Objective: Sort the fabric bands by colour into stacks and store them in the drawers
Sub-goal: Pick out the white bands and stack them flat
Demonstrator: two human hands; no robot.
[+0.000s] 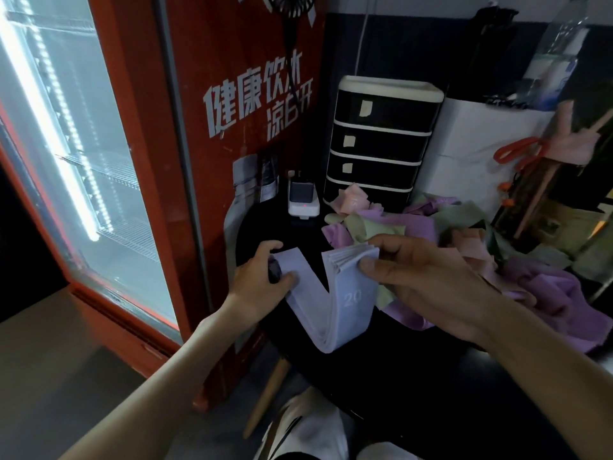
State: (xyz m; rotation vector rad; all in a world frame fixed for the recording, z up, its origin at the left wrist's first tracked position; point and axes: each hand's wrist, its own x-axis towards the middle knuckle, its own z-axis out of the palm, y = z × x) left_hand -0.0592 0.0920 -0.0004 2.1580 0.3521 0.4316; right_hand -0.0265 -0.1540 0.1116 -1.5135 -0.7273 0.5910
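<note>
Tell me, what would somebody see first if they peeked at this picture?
Probably the pale blue bands in the middle, bent into a V, with the left hand and the right hand each gripping one end. Then the glowing red fridge on the left, and the jumbled pile of purple, green and pink bands on the right, below the black drawers.

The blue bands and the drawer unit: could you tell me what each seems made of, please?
The blue bands: soft matte fabric, apparently; the stack folds into a V. The drawer unit: likely plastic, with glossy dark fronts and cream frames.
</note>
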